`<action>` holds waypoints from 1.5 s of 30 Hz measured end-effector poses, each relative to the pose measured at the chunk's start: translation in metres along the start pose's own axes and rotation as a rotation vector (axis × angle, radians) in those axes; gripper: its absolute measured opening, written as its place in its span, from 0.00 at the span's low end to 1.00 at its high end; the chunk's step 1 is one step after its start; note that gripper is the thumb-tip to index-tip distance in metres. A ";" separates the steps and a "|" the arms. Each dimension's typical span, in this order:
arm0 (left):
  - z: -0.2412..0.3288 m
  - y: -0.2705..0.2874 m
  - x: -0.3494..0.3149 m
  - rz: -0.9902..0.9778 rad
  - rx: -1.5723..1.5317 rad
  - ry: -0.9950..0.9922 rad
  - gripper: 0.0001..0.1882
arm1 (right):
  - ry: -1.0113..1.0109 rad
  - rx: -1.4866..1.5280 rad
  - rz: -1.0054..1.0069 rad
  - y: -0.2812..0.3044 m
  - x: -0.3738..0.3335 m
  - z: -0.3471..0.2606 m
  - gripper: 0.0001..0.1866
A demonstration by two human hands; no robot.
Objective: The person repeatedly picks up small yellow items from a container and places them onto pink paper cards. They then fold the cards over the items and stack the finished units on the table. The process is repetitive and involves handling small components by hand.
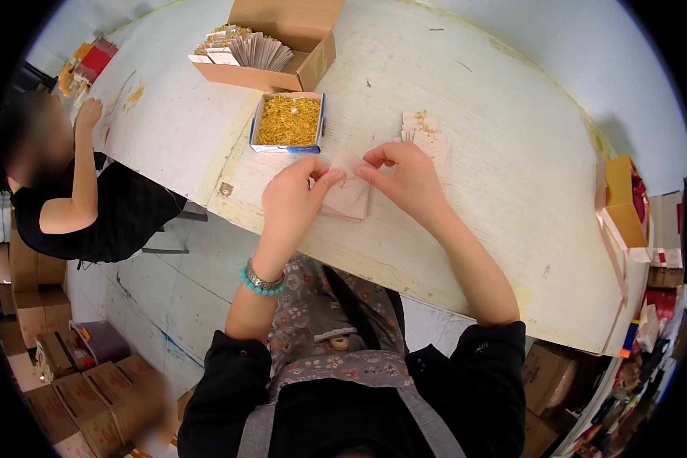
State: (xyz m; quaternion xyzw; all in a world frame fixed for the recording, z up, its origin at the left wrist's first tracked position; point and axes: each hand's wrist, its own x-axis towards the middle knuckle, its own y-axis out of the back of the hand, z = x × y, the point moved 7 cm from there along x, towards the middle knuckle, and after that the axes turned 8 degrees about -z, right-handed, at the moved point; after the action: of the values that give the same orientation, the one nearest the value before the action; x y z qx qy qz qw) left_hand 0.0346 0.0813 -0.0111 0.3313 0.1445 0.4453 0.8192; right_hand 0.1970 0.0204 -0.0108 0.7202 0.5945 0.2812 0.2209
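A small pale pink card (346,161) is held up between my two hands, just above the table. The thumb and forefinger of my left hand (296,192) pinch its left side, where a tiny gold-coloured bit shows. My right hand (408,177) pinches at its right edge. Under the fingers lies a stack of plain pale pink cards (349,204). Beyond my left hand sits a small blue-and-white box (324,126) full of little gold metal pieces (286,122), too small to name surely. Cards with gold pieces on them (427,141) lie beside my right hand.
An open brown carton (313,65) holds many upright cards (256,52) at the back. At left a person (69,183) sits by the table (511,229). Cartons (91,397) stand on the floor at lower left. A yellow-lined box (622,198) is at the right edge.
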 end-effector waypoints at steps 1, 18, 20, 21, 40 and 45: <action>0.000 0.000 -0.002 -0.011 -0.016 -0.011 0.11 | -0.080 0.060 -0.057 -0.002 0.001 0.002 0.07; -0.031 0.036 0.072 0.080 0.345 -0.058 0.07 | 0.206 -0.187 0.164 -0.007 -0.007 -0.005 0.04; -0.030 0.042 0.067 0.165 0.298 -0.091 0.07 | 0.191 -0.183 0.154 -0.006 -0.006 -0.001 0.03; -0.036 0.042 0.069 0.124 0.199 -0.051 0.07 | 0.189 -0.179 0.146 -0.007 -0.006 -0.001 0.03; 0.027 0.007 0.013 -0.124 -0.204 -0.195 0.05 | -0.002 0.356 0.080 0.007 -0.008 -0.015 0.07; 0.036 0.013 -0.003 -0.044 -0.192 -0.220 0.06 | -0.204 0.491 -0.056 0.001 -0.012 -0.016 0.08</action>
State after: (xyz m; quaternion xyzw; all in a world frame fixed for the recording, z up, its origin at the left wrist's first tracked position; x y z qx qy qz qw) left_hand 0.0441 0.0688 0.0240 0.2953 0.0177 0.4001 0.8674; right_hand 0.1857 0.0085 0.0004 0.7602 0.6392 0.0483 0.1060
